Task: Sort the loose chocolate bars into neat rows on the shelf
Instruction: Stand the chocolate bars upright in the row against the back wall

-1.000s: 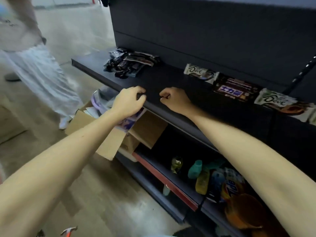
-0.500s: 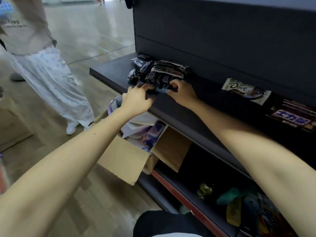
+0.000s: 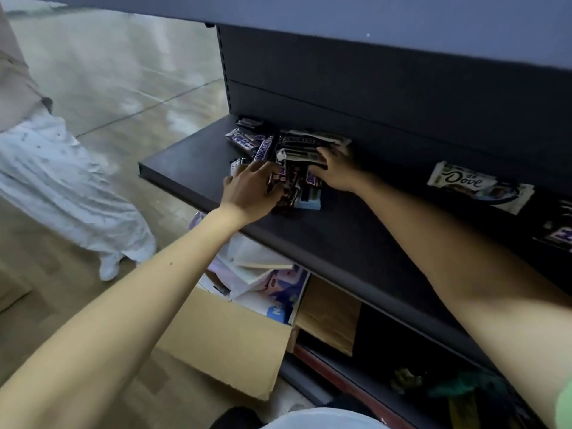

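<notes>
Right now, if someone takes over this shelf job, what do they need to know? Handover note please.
Left hand: on the near-left of the pile of chocolate bars, fingers bent over it; grip unclear.
Right hand: fingers on the pile's right side; grip unclear.
The pile sits jumbled at the left end of the shelf, near the back. A Dove bar lies alone to its right.
Done: no neat rows visible.
Left: sort the whole pile into rows.
</notes>
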A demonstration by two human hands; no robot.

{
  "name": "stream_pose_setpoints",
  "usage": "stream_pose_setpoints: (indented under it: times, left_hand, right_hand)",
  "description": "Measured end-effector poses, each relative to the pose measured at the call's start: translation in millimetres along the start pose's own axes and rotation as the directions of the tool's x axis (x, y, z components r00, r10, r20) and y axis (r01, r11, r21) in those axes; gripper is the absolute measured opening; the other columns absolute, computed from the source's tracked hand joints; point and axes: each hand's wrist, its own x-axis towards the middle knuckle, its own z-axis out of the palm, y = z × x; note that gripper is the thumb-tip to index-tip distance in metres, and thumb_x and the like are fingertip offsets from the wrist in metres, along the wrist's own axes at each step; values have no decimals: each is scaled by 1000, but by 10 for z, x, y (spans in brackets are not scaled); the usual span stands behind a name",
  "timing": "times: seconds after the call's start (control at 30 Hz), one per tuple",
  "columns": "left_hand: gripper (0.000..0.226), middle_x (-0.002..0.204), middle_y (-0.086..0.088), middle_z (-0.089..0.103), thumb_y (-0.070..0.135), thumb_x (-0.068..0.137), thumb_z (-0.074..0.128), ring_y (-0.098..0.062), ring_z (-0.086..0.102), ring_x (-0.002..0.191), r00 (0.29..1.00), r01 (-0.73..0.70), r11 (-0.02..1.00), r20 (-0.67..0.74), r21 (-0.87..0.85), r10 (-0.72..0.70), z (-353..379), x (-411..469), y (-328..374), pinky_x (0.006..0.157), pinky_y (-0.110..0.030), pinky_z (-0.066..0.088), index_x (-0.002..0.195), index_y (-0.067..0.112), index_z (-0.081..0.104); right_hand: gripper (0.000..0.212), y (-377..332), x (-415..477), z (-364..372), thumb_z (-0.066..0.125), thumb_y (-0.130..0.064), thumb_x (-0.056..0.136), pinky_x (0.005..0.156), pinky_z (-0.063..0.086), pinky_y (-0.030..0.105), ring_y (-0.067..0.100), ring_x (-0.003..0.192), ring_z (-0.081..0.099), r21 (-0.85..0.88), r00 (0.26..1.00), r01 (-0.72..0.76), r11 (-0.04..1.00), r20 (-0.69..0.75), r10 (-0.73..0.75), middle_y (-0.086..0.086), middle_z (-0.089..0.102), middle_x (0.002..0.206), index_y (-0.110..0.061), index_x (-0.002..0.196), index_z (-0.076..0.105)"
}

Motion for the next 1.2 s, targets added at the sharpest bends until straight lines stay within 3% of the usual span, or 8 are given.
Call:
stream_pose_setpoints:
  times: [0.13,0.37,0.47,0.63,0.77,0.97,1.07,1.2]
  left_hand:
    - [37,138,0,46,32,93,46,-33,34,128,999,-46,999,25,-23,47,-11,173,-91,102,-47,28,129,24,49]
    - [39,139,-1,44,30,92,48,-31,33,129,985,-138,990,96,-34,140,-11,451,-124,100,-45,31,130,24,48]
    - [39,140,0,43,30,92,48,-31,34,129,979,-171,985,106,-24,172,1,516,-123,98,-45,32,131,24,47]
    - [41,131,-5,51,28,88,54,-31,46,120,975,-208,945,21,-253,221,71,720,-120,96,-42,41,128,20,50]
    - [52,133,-3,49,31,88,57,-19,51,113,988,-137,857,-4,-497,155,80,841,56,86,-27,39,135,19,38]
    - [26,107,-4,61,22,93,53,-17,64,93,924,100,610,300,-786,236,221,848,437,73,-25,56,117,11,51]
    - [24,99,-4,63,17,93,54,-8,63,80,905,114,529,308,-841,293,246,783,611,59,-14,53,115,7,56]
    - [10,93,2,62,20,91,58,-10,61,84,891,131,491,319,-861,323,286,702,761,67,-19,53,97,25,53]
  right_hand:
    - [52,-37,44,3,36,-41,98,108,26,36,26,135,29,-60,996,57,997,-68,-61,12,33,147,-11,141,35]
    - [48,-146,52,37,30,-34,101,108,25,36,33,133,28,-172,997,-17,985,-72,5,20,38,141,-6,139,35]
    - [39,-179,24,20,30,-28,102,91,39,39,37,115,48,-161,992,-51,986,-124,31,26,50,126,-1,128,41]
    - [39,-79,-119,-118,31,-27,101,79,43,29,32,104,58,167,967,-119,979,-205,153,19,59,121,-7,131,45]
    - [33,2,-365,-290,36,-25,100,54,33,13,10,70,49,308,982,-102,946,-119,145,-4,54,78,-8,122,55]
    - [37,188,-704,-361,36,-29,100,71,37,29,18,79,50,399,984,-169,901,13,178,21,64,96,1,104,56]
    - [28,295,-928,-398,37,-37,99,76,42,28,6,78,53,451,968,-214,867,-20,250,-5,61,84,-23,89,59]
    - [28,311,-1235,-395,41,-43,96,77,48,25,6,86,58,653,914,-222,724,-119,388,-13,62,95,-26,110,58]
